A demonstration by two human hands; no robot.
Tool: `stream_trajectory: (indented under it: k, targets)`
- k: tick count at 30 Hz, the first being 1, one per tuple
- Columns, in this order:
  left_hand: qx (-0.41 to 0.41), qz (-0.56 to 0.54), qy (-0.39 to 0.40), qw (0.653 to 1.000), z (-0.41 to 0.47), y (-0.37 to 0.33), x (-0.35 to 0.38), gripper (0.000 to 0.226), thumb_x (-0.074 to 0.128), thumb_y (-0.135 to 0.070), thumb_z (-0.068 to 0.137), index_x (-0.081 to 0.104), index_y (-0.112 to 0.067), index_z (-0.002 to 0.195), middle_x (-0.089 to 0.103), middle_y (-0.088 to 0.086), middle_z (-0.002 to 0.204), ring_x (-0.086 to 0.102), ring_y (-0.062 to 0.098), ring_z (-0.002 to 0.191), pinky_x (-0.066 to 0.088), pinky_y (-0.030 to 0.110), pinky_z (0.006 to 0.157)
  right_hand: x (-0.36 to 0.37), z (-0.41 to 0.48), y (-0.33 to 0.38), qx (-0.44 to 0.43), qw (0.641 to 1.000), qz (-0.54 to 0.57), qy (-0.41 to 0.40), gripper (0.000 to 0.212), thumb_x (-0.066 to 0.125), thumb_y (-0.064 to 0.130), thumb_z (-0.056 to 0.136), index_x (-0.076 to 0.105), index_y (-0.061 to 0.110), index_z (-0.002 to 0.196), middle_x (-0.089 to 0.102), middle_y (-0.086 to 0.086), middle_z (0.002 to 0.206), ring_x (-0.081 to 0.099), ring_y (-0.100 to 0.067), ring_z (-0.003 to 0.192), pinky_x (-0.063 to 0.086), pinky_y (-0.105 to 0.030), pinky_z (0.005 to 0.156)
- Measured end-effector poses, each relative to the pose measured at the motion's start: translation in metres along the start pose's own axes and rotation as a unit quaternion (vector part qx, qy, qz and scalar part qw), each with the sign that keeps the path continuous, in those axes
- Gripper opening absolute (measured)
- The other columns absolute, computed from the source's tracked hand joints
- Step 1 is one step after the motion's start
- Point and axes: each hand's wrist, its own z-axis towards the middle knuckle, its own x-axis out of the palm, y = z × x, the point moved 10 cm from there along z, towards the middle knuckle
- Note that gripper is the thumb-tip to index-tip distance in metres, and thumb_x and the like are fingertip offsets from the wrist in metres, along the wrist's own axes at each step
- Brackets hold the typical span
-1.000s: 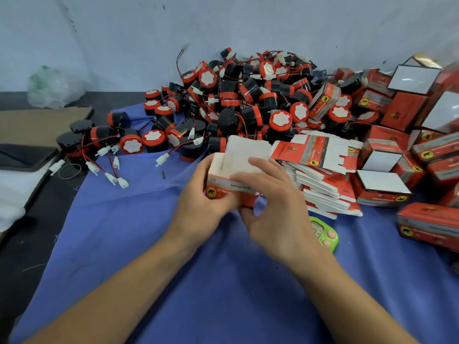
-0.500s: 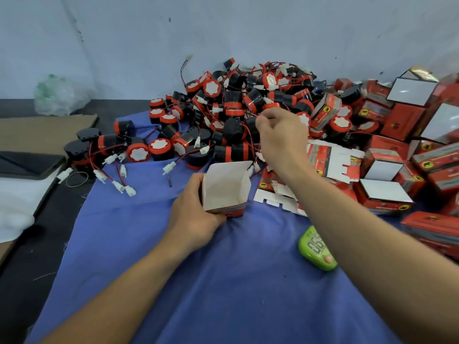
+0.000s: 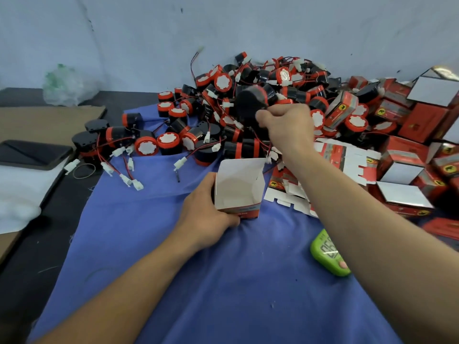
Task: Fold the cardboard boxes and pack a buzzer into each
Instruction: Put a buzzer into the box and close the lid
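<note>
— Anything moved since half a second back?

— Yes: right hand (image 3: 288, 122), then only picking among the wires, now raised with one buzzer (image 3: 249, 100) pinched between thumb and fingertips. Same hold as before for left hand (image 3: 203, 217), wrapped round the near-left corner of the open box (image 3: 236, 187).

— Head view, then. Edges and room?

— Mostly blue cloth (image 3: 198, 281), from the near edge up to the pile of buzzers (image 3: 221, 83) against the far wall. Bare cloth near and left of the box. Black tabletop past the cloth's left edge, with a dark phone (image 3: 32, 152) and brown cardboard (image 3: 44, 120), both well apart from the work. Tighter on the right: flat cartons (image 3: 347, 155) just beside the box, partly under the right forearm, then red boxes (image 3: 419, 125) stacked out to the right edge. A green counter (image 3: 323, 252) on the cloth near-right, partly hidden by that forearm. Loose white connectors (image 3: 125, 180) on red-black leads spilled onto the cloth far-left of the box.

— And the box itself?

— Upright on the cloth, mouth up, white inside, red with a printed band on the near face, far flap standing. Held buzzer beyond it, over the heap: round black body, red band, dark underside towards the camera, blurred. Clear of the heap or touching it: cannot tell.
</note>
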Motion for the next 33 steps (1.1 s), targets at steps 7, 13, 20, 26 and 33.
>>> stream_trajectory:
  k: [7, 13, 20, 26, 33]
  targets:
    - [-0.021, -0.018, 0.023, 0.999, 0.003, 0.002, 0.013, 0.069, 0.079, -0.029, 0.044, 0.06, -0.04, 0.109, 0.074, -0.022, 0.097, 0.069, 0.01, 0.098, 0.059, 0.046, 0.087, -0.07, -0.13, 0.072, -0.382, 0.92, -0.088, 0.011, 0.014, 0.079, 0.015, 0.077, 0.082, 0.019, 0.089, 0.075, 0.015, 0.093, 0.064, -0.014, 0.09, 0.05, -0.028, 0.081]
    - [0.033, -0.015, 0.093, 0.995, 0.005, -0.01, 0.021, 0.071, 0.075, -0.008, 0.047, 0.064, -0.03, 0.114, 0.076, 0.0, 0.101, 0.072, 0.03, 0.097, 0.06, 0.058, 0.079, -0.032, -0.172, 0.056, -0.477, 0.813, -0.331, 0.039, 0.022, 0.065, 0.0, 0.089, 0.067, 0.015, 0.072, 0.066, 0.006, 0.075, 0.053, -0.025, 0.069, 0.035, -0.04, 0.068]
    - [0.025, -0.016, 0.096, 0.995, 0.005, -0.006, 0.021, 0.08, 0.077, -0.009, 0.047, 0.064, -0.038, 0.12, 0.076, -0.009, 0.11, 0.071, 0.02, 0.107, 0.058, 0.054, 0.091, -0.006, -0.174, 0.044, -0.411, 0.798, -0.433, 0.084, 0.027, 0.045, 0.002, 0.081, 0.056, 0.021, 0.064, 0.058, 0.004, 0.069, 0.036, -0.025, 0.056, 0.019, -0.037, 0.07]
    - [0.034, -0.011, 0.099, 0.994, 0.003, -0.007, 0.023, 0.088, 0.074, -0.009, 0.048, 0.059, -0.04, 0.129, 0.075, -0.011, 0.115, 0.07, 0.019, 0.11, 0.058, 0.054, 0.092, 0.003, -0.169, 0.032, -0.312, 0.816, -0.464, 0.148, 0.044, 0.075, 0.026, 0.084, 0.038, 0.025, 0.059, 0.059, 0.003, 0.062, 0.047, -0.028, 0.051, 0.026, -0.041, 0.068]
    - [0.037, -0.054, 0.119, 0.991, 0.002, -0.008, 0.025, 0.089, 0.073, -0.01, 0.05, 0.058, -0.04, 0.132, 0.074, -0.01, 0.12, 0.068, 0.018, 0.117, 0.058, 0.049, 0.096, 0.015, -0.147, 0.029, -0.214, 0.814, -0.519, 0.147, 0.039, 0.059, 0.024, 0.091, 0.035, 0.023, 0.061, 0.033, 0.006, 0.057, 0.038, -0.023, 0.056, 0.02, -0.037, 0.072]
